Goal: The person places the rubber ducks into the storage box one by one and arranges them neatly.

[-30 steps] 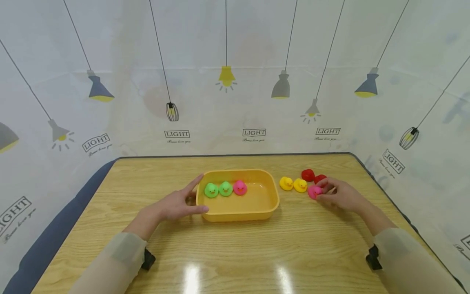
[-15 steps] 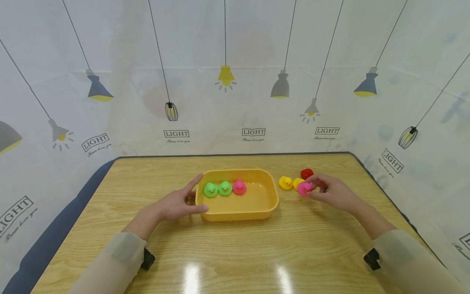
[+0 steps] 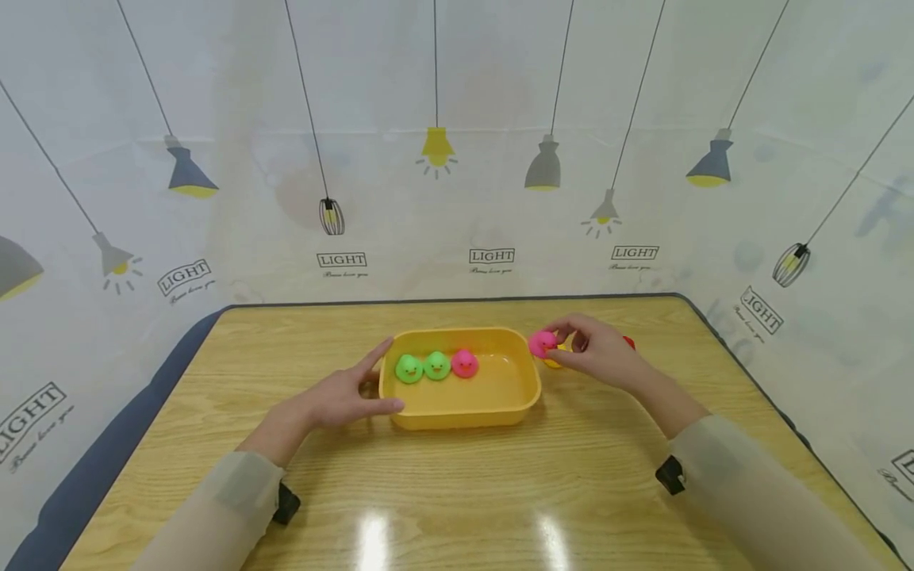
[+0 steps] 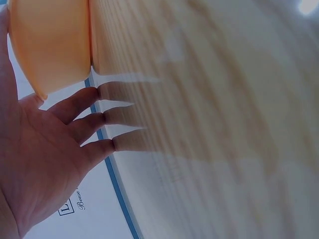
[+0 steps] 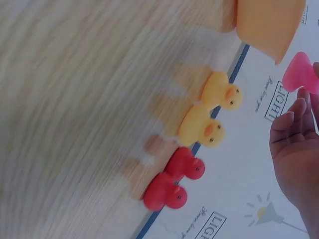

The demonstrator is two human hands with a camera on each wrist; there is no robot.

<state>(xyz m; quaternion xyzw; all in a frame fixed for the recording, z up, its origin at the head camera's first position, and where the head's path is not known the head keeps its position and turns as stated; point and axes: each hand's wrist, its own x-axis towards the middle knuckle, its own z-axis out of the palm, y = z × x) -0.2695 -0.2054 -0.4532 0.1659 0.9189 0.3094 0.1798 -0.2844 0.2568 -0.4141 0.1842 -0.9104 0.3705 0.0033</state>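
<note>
My right hand pinches a pink rubber duck between thumb and fingertips. It is raised beside the right end of a yellow plastic bin. In the right wrist view that pink duck appears at the right edge, partly cut off. My left hand rests at the bin's left end, index finger along the far corner and thumb over the near rim, other fingers spread toward the table. Inside the bin sit a green duck, a second green duck and another pink duck, in a row.
Two yellow ducks and two red ducks stand on the wooden table right of the bin, mostly hidden behind my right hand in the head view. A white cloth printed with lamps hangs around the table.
My right hand has lifted the pink duck from beside the yellow and red ducks and carried it left to the bin's right end. The left hand keeps its place.
</note>
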